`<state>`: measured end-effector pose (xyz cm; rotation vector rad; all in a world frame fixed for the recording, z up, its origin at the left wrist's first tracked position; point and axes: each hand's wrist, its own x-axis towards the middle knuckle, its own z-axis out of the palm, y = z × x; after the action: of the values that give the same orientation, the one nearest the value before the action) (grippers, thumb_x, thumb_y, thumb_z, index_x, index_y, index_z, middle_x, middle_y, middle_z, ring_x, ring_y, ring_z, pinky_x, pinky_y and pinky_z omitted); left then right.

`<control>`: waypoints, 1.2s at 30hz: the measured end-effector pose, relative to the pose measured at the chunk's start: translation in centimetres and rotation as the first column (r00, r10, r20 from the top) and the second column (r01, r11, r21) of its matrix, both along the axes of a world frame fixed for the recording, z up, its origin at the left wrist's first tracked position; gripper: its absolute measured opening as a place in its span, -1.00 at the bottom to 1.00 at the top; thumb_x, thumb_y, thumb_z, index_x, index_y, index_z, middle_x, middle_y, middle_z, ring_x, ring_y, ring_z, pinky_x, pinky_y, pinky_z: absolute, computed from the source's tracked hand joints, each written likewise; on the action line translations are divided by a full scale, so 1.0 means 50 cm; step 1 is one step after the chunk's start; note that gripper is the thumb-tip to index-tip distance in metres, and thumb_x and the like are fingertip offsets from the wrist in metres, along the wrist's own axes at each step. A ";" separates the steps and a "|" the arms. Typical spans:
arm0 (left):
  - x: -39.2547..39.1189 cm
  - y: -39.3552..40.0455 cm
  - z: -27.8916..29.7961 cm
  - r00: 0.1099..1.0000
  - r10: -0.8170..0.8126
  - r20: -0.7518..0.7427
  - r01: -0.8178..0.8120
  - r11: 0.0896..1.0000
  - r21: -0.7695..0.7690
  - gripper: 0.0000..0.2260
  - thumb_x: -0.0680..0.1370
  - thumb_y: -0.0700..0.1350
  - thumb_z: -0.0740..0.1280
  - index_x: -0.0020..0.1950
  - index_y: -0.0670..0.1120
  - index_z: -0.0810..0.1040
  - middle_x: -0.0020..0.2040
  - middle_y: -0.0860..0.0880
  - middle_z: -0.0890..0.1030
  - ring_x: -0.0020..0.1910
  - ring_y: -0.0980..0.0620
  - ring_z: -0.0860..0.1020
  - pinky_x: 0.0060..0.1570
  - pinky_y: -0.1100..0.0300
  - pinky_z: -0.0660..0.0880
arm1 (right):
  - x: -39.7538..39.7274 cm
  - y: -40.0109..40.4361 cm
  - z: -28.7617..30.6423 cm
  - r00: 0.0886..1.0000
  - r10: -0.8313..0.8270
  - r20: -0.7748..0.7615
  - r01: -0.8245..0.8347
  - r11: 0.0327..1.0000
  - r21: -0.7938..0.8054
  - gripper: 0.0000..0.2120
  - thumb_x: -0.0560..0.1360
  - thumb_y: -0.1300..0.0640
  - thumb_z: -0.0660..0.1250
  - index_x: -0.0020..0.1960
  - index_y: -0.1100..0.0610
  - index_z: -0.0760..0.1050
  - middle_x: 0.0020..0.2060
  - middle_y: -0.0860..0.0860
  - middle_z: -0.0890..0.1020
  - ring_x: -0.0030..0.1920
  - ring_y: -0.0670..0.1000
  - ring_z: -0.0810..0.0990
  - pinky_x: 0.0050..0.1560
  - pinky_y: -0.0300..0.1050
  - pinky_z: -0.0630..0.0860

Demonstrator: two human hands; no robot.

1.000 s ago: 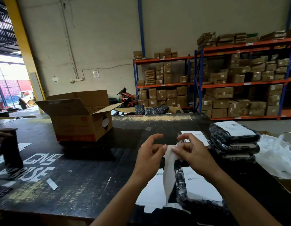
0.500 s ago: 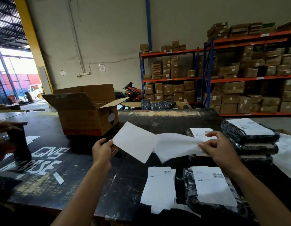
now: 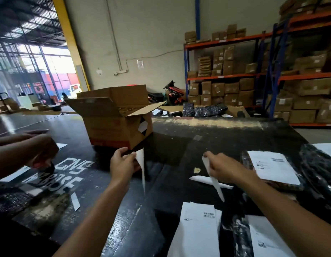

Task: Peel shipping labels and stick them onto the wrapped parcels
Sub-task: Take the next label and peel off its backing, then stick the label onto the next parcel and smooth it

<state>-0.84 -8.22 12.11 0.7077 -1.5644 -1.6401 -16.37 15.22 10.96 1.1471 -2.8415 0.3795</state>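
My left hand [image 3: 122,164] pinches a white sheet [image 3: 142,171] by its top edge, and it hangs edge-on above the black table [image 3: 170,182]. My right hand [image 3: 226,169] pinches a second white sheet [image 3: 215,186], curled and apart from the first. I cannot tell which sheet is the label and which the backing. A stack of printed shipping labels [image 3: 196,232] lies at the near edge. Black wrapped parcels with labels on top lie at the right [image 3: 272,167] and at the bottom right [image 3: 240,236].
An open cardboard box [image 3: 114,123] stands on the table just beyond my left hand. Another person's hands [image 3: 33,151] work over a dark object at the left edge. More black parcels [image 3: 320,175] are piled far right. Shelving with cartons [image 3: 235,89] lines the back wall.
The two sheets, still joined half a second ago, have come fully apart, one in each hand. My view has swung left, and my left hand has moved toward the box.
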 end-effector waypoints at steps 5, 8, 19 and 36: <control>-0.034 0.016 -0.004 1.000 -0.021 0.017 0.021 1.000 -0.007 -0.66 0.59 -0.24 0.26 0.35 -0.18 0.35 -0.15 -0.09 0.59 -0.16 0.00 0.59 -0.24 0.14 0.54 | -0.030 -0.063 -0.076 0.993 0.103 -0.054 -0.084 0.956 0.280 -0.68 0.50 0.24 0.24 0.24 0.14 0.35 0.10 0.17 0.53 0.03 0.20 0.55 -0.20 -0.08 0.33; -0.058 0.023 0.005 0.998 -0.064 0.015 0.063 0.997 0.036 -0.66 0.59 -0.22 0.26 0.35 -0.17 0.35 -0.09 -0.13 0.59 -0.13 -0.03 0.61 -0.21 0.08 0.57 | -0.043 -0.076 -0.094 0.995 0.096 0.001 -0.093 0.959 0.269 -0.65 0.52 0.21 0.22 0.30 0.14 0.32 0.13 0.18 0.52 0.08 0.21 0.54 -0.17 -0.08 0.36; -0.211 0.111 0.100 0.898 -0.381 -0.222 0.424 0.884 0.198 -0.76 0.61 -0.17 0.22 0.28 -0.07 0.35 0.13 -0.19 0.48 0.05 -0.12 0.54 -0.20 0.05 0.58 | 0.015 -0.041 0.141 0.992 0.092 0.086 -0.044 0.893 -0.449 -0.49 0.39 -0.15 0.40 0.26 0.02 0.39 -0.03 -0.09 0.60 -0.01 -0.16 0.59 -0.01 -0.33 0.52; -0.334 0.279 0.082 0.685 -0.724 -0.082 0.729 0.682 0.056 -0.46 0.52 -0.16 0.37 0.43 0.01 0.25 0.24 -0.04 0.48 0.09 0.03 0.50 0.13 0.00 0.46 | -0.014 0.177 0.124 0.903 -0.413 0.122 0.374 0.611 -0.698 -0.61 0.45 0.11 0.40 0.25 0.04 0.42 -0.16 -0.07 0.69 -0.09 -0.06 0.62 -0.08 -0.06 0.53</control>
<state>-17.54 5.72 16.23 0.0303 -1.8778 -2.2802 -17.09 24.08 17.17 0.3441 -2.3797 1.2389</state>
